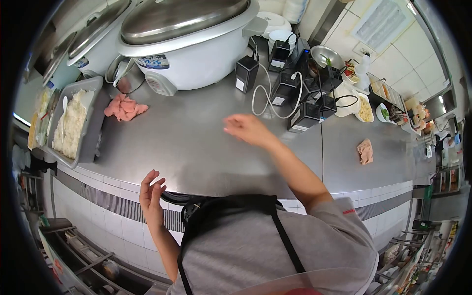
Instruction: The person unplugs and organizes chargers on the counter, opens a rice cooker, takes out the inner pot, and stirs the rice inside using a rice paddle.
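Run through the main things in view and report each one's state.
Left hand, raised, fingers bent, empty
Right hand, fingers loosely curled; nothing visibly held
Grey tub, uncovered, holding rice
Large cooker, lid on
Pink cloth, crumpled
Pale cloth, crumpled

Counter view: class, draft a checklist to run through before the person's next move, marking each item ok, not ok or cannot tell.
1. Left hand free: ok; fingers apart, nothing in it.
2. Right hand free: cannot tell; no item shows, but the palm is hidden.
3. Rice covered: not ok; it lies open in the grey tray.
4. Large cooker covered: ok; its lid is on.
5. White cable tidy: not ok; it loops loosely over the counter.
6. Pink cloth clean: cannot tell; it lies crumpled.
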`<move>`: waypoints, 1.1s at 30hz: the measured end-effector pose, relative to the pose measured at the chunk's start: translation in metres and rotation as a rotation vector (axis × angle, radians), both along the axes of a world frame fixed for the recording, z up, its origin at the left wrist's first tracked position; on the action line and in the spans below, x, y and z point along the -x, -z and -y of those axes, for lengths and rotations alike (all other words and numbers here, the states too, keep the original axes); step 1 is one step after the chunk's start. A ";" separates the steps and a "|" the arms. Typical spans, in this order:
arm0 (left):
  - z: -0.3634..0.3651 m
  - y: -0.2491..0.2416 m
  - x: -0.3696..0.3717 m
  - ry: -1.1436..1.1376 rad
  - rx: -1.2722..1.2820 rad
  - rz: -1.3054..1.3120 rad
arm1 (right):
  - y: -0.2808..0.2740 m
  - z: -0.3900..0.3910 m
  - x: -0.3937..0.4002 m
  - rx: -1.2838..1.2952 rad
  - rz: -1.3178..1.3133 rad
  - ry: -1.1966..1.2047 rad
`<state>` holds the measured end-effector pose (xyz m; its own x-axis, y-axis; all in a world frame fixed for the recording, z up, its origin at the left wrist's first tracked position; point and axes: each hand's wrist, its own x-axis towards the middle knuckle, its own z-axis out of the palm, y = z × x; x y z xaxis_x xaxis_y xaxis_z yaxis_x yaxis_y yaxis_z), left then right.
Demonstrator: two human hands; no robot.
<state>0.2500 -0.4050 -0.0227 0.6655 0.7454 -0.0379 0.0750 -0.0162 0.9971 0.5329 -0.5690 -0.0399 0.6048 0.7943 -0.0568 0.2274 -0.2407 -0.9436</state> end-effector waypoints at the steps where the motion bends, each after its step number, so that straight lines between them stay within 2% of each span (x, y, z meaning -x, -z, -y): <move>1: 0.001 0.000 0.002 -0.007 -0.003 0.022 | 0.009 -0.022 -0.006 -0.036 -0.211 0.054; 3: 0.001 0.002 0.009 -0.022 -0.012 0.055 | 0.038 -0.063 -0.032 -0.247 -0.457 0.141; 4: -0.001 0.004 0.014 -0.028 -0.017 0.057 | 0.036 -0.077 -0.040 -0.250 -0.456 0.134; 6: -0.001 0.010 0.027 -0.106 -0.016 0.062 | 0.035 -0.099 -0.054 -0.386 -0.871 0.412; 9: 0.002 0.015 0.044 -0.179 -0.004 0.037 | 0.048 -0.115 -0.079 -0.309 -0.731 0.486; 14: 0.005 0.019 0.058 -0.239 0.055 0.006 | 0.054 -0.110 -0.098 -0.264 -0.659 0.532; 16: 0.005 0.018 0.057 -0.237 0.050 0.005 | 0.052 -0.107 -0.098 -0.248 -0.623 0.659; 29: 0.008 0.016 0.053 -0.200 0.033 -0.030 | 0.052 -0.060 -0.117 -0.278 -0.616 0.813; 31: 0.008 0.014 0.045 -0.169 0.036 -0.022 | 0.038 -0.049 -0.079 -0.428 -0.533 0.547; 33: 0.008 0.012 0.038 -0.143 0.031 -0.036 | 0.040 -0.030 -0.035 -0.339 -0.318 0.328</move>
<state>0.2123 -0.4133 -0.0346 0.5501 0.8309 -0.0839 0.1099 0.0276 0.9936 0.5675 -0.5385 -0.0798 0.8180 0.5730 -0.0512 -0.1164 0.0777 -0.9902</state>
